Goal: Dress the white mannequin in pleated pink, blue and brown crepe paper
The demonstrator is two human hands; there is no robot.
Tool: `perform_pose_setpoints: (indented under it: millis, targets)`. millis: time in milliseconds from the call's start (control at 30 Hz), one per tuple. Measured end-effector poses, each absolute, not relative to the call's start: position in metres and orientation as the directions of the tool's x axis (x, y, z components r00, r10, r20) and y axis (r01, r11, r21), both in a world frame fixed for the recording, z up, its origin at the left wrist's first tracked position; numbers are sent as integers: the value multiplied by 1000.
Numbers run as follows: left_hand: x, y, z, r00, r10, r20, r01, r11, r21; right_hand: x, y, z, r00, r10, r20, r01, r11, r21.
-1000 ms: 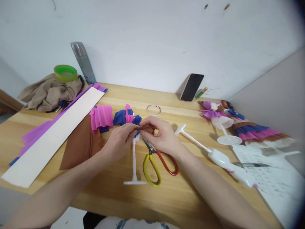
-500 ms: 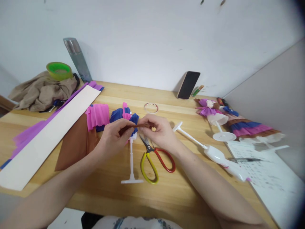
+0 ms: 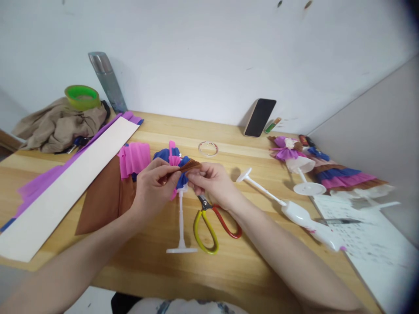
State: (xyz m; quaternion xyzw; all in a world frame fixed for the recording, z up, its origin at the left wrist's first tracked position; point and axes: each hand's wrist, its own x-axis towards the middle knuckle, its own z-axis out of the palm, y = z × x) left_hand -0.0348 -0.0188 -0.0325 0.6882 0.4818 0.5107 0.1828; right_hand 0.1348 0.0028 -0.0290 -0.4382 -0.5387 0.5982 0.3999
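Head view: left hand (image 3: 153, 185) has fingers pinched shut on a thin brown pleated piece (image 3: 190, 165), crinkly, crepe-like, its folds fanning out at the right end. Right hand (image 3: 214, 183) has fingers nearly closed, pinching its lower right edge. Piece is in the air, just beyond the scissors (image 3: 204, 211) and a bit left. Scissors: dark metal blades, partly under right hand, one yellow loop, one red, flat on pale wood surface (image 3: 157, 270). Left of scissors: white plastic stand (image 3: 181, 218), thin stem, flat foot; blue-and-pink ruffled bundle (image 3: 183, 172) at its top, behind the hands. Farther left: smooth brown sheet (image 3: 100, 198), gathered pink strip (image 3: 135, 158), long flat cream strip (image 3: 70, 185). Beyond scissors: clear round ring (image 3: 208, 148). Right of scissors: glossy white curved form (image 3: 297, 214), lying down, stem attached.
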Motion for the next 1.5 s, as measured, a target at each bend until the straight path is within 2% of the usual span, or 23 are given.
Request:
perform_pose_setpoints:
  millis: [167,300,400,500,600,667,800,967,1133,1300,1500]
  targets:
    - [-30,-23,-32,106,827,552,517,-520,680,132,1,-33,-268,960,-88,-67,-109,-992]
    - [-29,-25,-27,121,853,508,432,-506,747,132,0,-34,-244,966,-88,-53,-104,-993]
    - [-29,-25,-24,112,922,371,319,-387,865,131,0,-34,-226,970,-85,-16,-91,-996]
    - [-28,-22,-23,102,980,168,163,-183,969,130,1,-33,-180,981,-73,23,-70,-997]
    - [-28,-19,-22,96,995,-3,87,-5,996,129,-1,-32,-196,978,-65,21,-62,-998]
    - [-28,-18,-21,94,994,-49,92,41,995,129,-3,-30,-248,967,-52,-9,-55,-998]
    - [-29,-19,-17,84,996,-19,147,6,989,131,-5,-26,-317,948,-36,-42,-52,-998]
    - [-32,-17,-20,164,986,34,240,-74,968,130,-2,-28,-245,965,-88,33,-83,-996]
    - [-32,-13,-24,141,990,-13,240,-21,971,129,-1,-31,-247,962,-117,69,-103,-992]
    - [-33,-11,-23,223,975,10,229,-62,971,135,6,-33,-209,959,-190,44,-185,-982]
    - [-38,-4,-20,101,995,-2,238,-23,971,142,18,-41,-168,933,-318,-76,-334,-940]
